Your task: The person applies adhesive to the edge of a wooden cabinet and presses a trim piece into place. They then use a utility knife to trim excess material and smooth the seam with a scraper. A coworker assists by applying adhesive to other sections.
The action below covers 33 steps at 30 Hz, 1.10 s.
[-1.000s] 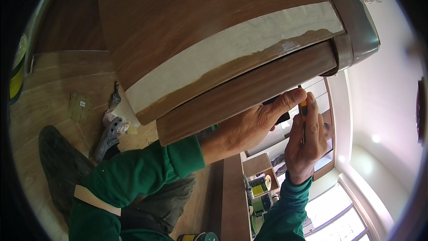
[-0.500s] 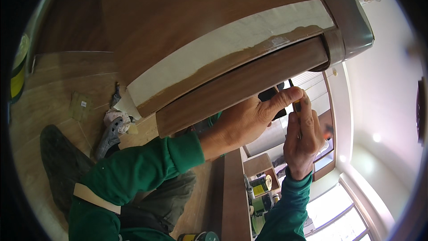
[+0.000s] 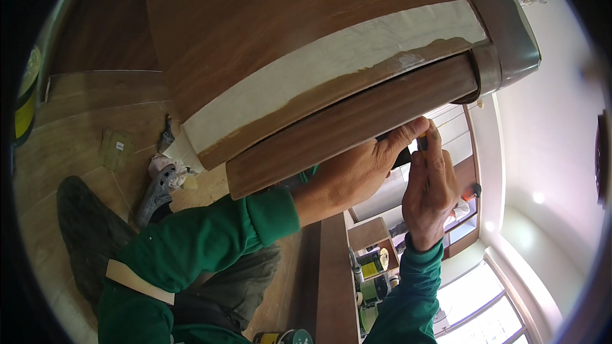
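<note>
A long brown wood-grain strip (image 3: 357, 121) runs slantwise along the lower edge of a larger wood-grain panel (image 3: 274, 6), a dark gap between them. My left hand (image 3: 347, 175) is closed just below the strip, thumb stretched toward my right hand. Its fingers are mostly hidden, and a black thing (image 3: 401, 158) shows beside the thumb. Close by, my right hand (image 3: 432, 194) is closed round a small black-and-orange tool (image 3: 422, 143), mostly covered by the fingers. The two hands nearly meet at the thumb tips.
A pale band (image 3: 357, 41) with a brown smear crosses the panel. A shiny dark rounded piece (image 3: 510, 38) adjoins its right end. Cans (image 3: 373, 264) stand on a shelf at lower right; another can (image 3: 296, 336) is at bottom. Crumpled paper (image 3: 169, 169) lies on the floor.
The strip and panel have shifted slightly right and down in the picture. My right hand has moved a little to the left and the tool's thin dark tip no longer shows.
</note>
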Tool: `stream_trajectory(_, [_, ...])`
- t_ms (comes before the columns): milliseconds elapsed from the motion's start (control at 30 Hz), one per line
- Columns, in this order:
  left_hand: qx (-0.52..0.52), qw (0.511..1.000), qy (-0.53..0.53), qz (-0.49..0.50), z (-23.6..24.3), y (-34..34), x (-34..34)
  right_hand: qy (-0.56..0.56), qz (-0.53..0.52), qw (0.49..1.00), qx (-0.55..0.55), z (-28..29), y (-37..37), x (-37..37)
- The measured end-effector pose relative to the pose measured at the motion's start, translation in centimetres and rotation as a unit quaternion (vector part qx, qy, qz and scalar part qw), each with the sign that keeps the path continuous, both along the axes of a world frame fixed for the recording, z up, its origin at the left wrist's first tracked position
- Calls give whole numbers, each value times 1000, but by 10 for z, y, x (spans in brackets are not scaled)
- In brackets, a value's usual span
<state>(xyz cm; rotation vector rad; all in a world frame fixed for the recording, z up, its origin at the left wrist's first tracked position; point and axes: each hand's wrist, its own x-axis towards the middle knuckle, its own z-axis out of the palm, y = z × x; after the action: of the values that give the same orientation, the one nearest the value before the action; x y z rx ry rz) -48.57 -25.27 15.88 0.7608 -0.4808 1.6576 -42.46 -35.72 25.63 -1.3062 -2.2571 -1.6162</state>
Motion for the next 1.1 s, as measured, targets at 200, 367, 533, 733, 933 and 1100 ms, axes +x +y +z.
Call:
stream_trajectory(200, [-11, 999, 30, -17, -3, 1, 5, 11, -12, 1000, 1, -2, 0, 6])
stream_trajectory(367, [-18, 991, 76, -111, -8, 0, 0, 3, -44, 999, 3, -6, -6, 4])
stream_trajectory(533, [-11, 995, 64, -70, -11, 3, 2, 22, -11, 1000, -7, -8, -2, 10])
stream_trajectory(733, [-23, 995, 79, -62, -9, 3, 6, 36, -11, 999, -7, -8, 3, 15])
stream_trajectory(933, [-26, 996, 76, -50, -8, 2, 14, 43, -84, 995, -19, -5, 6, 45])
stream_trajectory(1100, [-21, 996, 75, -35, -12, 5, 11, 27, -15, 1000, -7, -9, 0, 31])
